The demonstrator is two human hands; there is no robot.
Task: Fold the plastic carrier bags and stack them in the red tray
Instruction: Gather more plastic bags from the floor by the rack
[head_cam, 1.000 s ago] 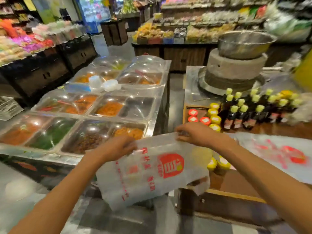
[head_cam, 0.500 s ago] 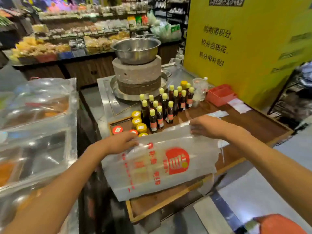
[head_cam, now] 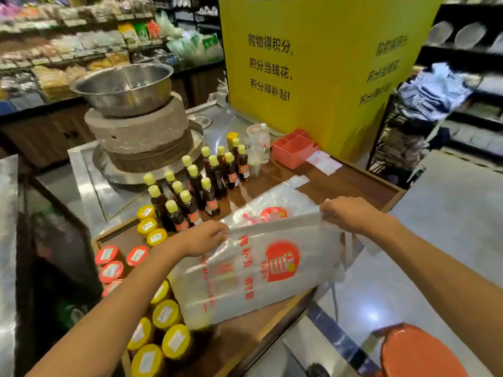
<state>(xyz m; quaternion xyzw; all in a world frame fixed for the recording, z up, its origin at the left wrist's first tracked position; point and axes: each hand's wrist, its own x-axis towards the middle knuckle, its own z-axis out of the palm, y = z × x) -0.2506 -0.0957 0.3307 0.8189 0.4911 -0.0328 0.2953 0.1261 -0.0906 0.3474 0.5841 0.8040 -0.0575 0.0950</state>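
Note:
A translucent carrier bag (head_cam: 258, 270) with a red logo and red lettering hangs in the air over the wooden table's front edge. My left hand (head_cam: 202, 236) pinches its upper left corner and my right hand (head_cam: 348, 214) pinches its upper right corner. A second bag (head_cam: 272, 210) of the same print lies flat on the table (head_cam: 351, 186) just behind the held one. The red tray (head_cam: 294, 149), with dividers inside, stands at the table's far side against the yellow pillar, well beyond both hands.
Dark sauce bottles with yellow caps (head_cam: 206, 180) and jars with yellow and red lids (head_cam: 152, 270) crowd the table's left half. A stone mill with a steel bowl (head_cam: 128, 104) stands behind. White slips (head_cam: 324, 163) lie by the tray. An orange stool (head_cam: 416, 355) is at lower right.
My view has swung right from the covered food trays to the wooden table. Both hands have carried the held bag along and now hold it above the second bag.

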